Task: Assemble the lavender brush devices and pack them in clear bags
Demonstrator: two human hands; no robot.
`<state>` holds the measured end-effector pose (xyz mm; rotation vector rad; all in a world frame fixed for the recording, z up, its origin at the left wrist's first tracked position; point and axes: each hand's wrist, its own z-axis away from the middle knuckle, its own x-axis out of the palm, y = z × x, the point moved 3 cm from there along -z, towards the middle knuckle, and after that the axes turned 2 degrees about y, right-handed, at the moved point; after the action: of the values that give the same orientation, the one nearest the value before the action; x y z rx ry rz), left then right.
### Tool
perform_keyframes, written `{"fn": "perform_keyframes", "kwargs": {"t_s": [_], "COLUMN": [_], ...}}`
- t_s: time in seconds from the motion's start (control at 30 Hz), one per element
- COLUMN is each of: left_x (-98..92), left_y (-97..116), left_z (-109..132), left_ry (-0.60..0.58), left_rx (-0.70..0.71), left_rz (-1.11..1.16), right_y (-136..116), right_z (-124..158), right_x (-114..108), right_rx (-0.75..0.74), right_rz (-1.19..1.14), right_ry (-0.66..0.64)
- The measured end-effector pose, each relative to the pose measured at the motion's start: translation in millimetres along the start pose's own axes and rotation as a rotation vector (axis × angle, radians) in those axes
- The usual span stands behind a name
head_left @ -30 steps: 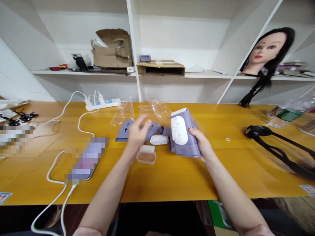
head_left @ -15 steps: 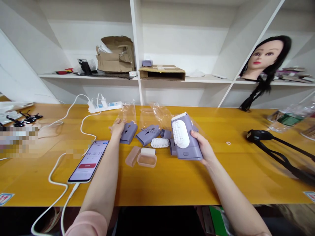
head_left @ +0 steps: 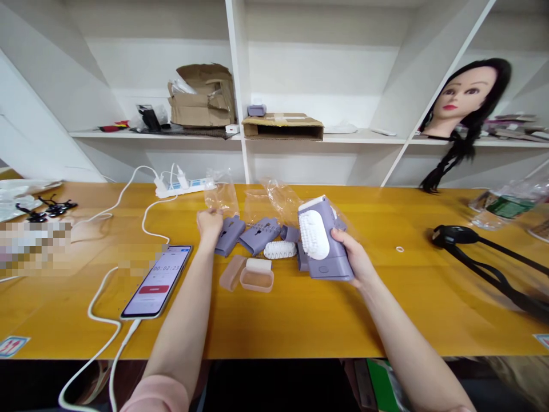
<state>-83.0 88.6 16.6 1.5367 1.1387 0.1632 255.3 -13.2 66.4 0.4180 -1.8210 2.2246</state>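
Note:
My right hand [head_left: 354, 252] is wrapped round a purple case [head_left: 330, 266], holding it tilted above the table. A white bristle brush [head_left: 314, 233] is set in the case's face. My left hand [head_left: 210, 224] is curled closed beside a purple flat part [head_left: 230, 236] with dark cutouts, close to a clear plastic bag [head_left: 222, 199]. What its fingers hold, if anything, is hidden. Between my hands lie another purple part [head_left: 258, 236], a loose white brush [head_left: 279, 249], a pink translucent box [head_left: 257, 281] with a white roll [head_left: 258, 264], and a pink lid [head_left: 232, 273].
A phone [head_left: 156, 281] with a timer screen lies left of my left forearm, its white cable [head_left: 96, 309] winding across the table. A power strip [head_left: 185, 187] sits at the back. Right are a small ring [head_left: 400, 249], a black strap [head_left: 484, 263] and a mannequin head [head_left: 467, 97].
My left hand has shifted slightly right, its fingers drawn into a tighter curl beside the purple part. My right hand keeps the purple case in nearly the same place.

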Motion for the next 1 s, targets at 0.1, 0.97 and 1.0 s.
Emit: {"fn": "perform_keyframes", "kwargs": {"t_s": [0.1, 0.97, 1.0], "left_x": [-12.7, -9.6, -6.1], "left_y": [12.0, 99.7, 96.7], "left_z": [6.1, 111.6, 110.4], "left_ry": [0.167, -0.390, -0.467], "left_rx": [0.046, 0.309, 0.235], "left_rz": [0.074, -0.110, 0.030], "right_y": [1.1, 22.3, 23.8], "right_z": [-1.4, 19.2, 19.9], "right_x": [-1.4, 20.8, 20.8], "right_rx": [-0.008, 0.067, 0.093], "right_rz": [-0.006, 0.152, 0.162], "right_ry": [0.007, -0.762, -0.772]}}
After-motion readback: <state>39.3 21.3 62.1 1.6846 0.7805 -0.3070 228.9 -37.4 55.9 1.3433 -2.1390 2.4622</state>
